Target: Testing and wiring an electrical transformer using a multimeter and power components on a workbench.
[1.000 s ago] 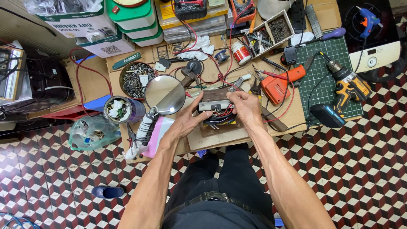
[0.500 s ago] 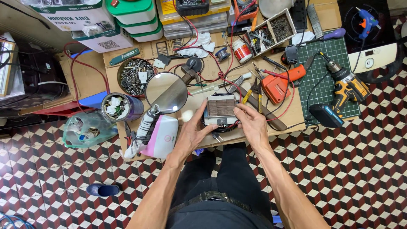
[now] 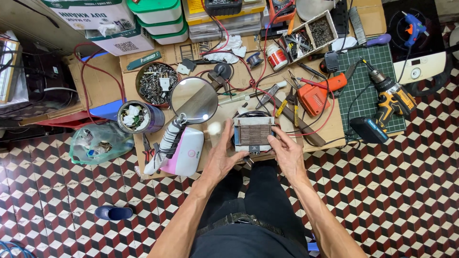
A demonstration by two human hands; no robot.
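Since half a second ago, the square metal block [image 3: 254,134] with its brown ribbed centre has barely shifted; both hands remain clasped on it at the near edge of the desk [image 3: 224,109]. Left hand [image 3: 222,154] presses its fingers against the block's left side, at nine o'clock; right hand [image 3: 287,153] grips the right side, at three o'clock, thumb laid over the edge. A round magnifying lens [image 3: 193,100] on a wrapped neck stands at ten o'clock from the block, and a white and pink case [image 3: 184,152] lies at eight o'clock, near the left hand. An orange tool [image 3: 315,97] lies at two o'clock. Farther out at three o'clock, a yellow cordless drill [image 3: 393,98] lies on a green cutting mat [image 3: 368,62]. A tin of screws [image 3: 156,82] sits at ten o'clock, beyond the lens.
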